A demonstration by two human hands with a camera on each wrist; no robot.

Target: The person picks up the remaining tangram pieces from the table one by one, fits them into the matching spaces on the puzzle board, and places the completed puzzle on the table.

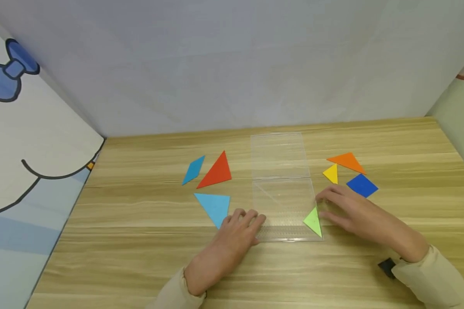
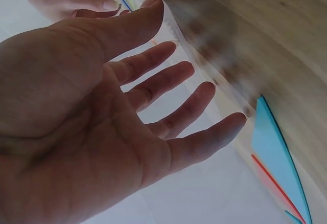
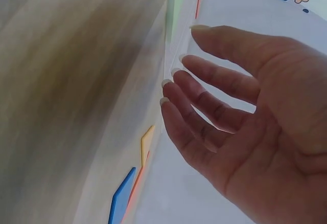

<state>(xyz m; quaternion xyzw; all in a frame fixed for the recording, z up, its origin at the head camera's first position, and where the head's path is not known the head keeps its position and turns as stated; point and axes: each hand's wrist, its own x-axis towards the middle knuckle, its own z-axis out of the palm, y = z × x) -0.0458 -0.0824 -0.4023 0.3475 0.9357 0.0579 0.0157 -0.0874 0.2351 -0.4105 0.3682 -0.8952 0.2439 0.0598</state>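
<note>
A clear, hinged plastic case point(image 1: 278, 159) lies unfolded on the table, its lower half between the two hands. A light green triangle tile point(image 1: 313, 222) sits at that half's right edge. My right hand point(image 1: 357, 214) is just beside the green tile, its fingertips at the case's right edge. In the right wrist view, its fingers point(image 3: 219, 111) are loosely bent with nothing in the palm. My left hand point(image 1: 232, 242) is by the case's left edge, fingers spread, overlapping the tip of a light blue triangle tile point(image 1: 215, 206). The left wrist view shows its palm point(image 2: 102, 127) holding nothing.
Left of the case lie a red triangle tile point(image 1: 219, 171) and a blue parallelogram tile point(image 1: 193, 170). To its right are an orange triangle point(image 1: 349, 161), a yellow triangle point(image 1: 332, 173) and a dark blue square point(image 1: 362, 185). A pale cloth wall point(image 1: 216, 86) rises behind the table.
</note>
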